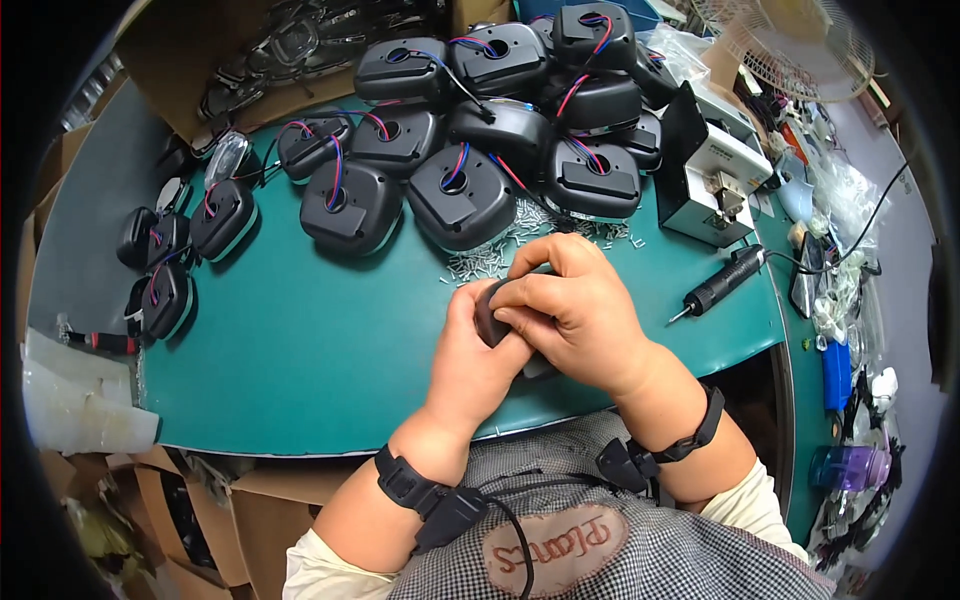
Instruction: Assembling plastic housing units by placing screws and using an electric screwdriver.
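Observation:
Close to the front edge of the green work table, my left hand (472, 350) is wrapped round a dark rounded plastic part (489, 318). My right hand (585, 312) presses on the same part from the other side, its fingers bent over the top. Most of this part is hidden by my fingers. Just beyond my hands lies a pile of small silver screws (482, 263). The nearest black rounded housing (480, 212) rests past the screws, with red and blue wires coming from its round hole. An electric screwdriver (726, 281) lies to the right of my right hand.
Several more black housings (500, 62) are stacked at the back, others (225, 218) at the left. A black-and-white boxy machine (718, 190) stands at the right. An open carton (160, 60) of clear parts sits behind. A red-and-black handled tool (108, 343) lies far left.

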Action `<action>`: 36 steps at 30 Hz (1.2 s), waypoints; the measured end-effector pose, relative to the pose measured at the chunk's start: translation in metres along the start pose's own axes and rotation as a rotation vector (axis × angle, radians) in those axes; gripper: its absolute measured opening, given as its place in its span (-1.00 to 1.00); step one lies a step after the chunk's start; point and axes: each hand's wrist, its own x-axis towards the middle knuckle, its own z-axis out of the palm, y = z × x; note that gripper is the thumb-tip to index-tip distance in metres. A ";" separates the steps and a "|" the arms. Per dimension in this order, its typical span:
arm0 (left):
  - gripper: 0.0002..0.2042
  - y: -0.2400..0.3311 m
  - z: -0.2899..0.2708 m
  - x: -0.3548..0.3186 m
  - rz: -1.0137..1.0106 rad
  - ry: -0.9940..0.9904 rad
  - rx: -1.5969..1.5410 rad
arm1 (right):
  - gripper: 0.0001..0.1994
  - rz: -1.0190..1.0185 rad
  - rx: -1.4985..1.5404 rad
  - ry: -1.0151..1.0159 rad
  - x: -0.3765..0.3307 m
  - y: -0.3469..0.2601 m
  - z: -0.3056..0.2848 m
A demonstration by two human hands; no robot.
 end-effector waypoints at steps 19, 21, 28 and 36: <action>-0.41 0.012 0.010 -0.001 0.035 0.045 0.201 | -0.55 1.053 -0.711 0.239 -0.110 0.094 -0.143; -0.42 0.012 0.009 -0.002 0.053 0.073 0.212 | -0.44 1.129 -0.694 0.203 -0.118 0.108 -0.141; -0.44 0.011 0.007 -0.003 0.022 0.075 0.220 | -0.09 1.156 -0.556 0.313 -0.110 0.125 -0.116; -0.45 0.012 0.009 -0.003 -0.014 0.001 0.216 | -0.65 0.595 0.852 0.964 -0.105 0.089 -0.119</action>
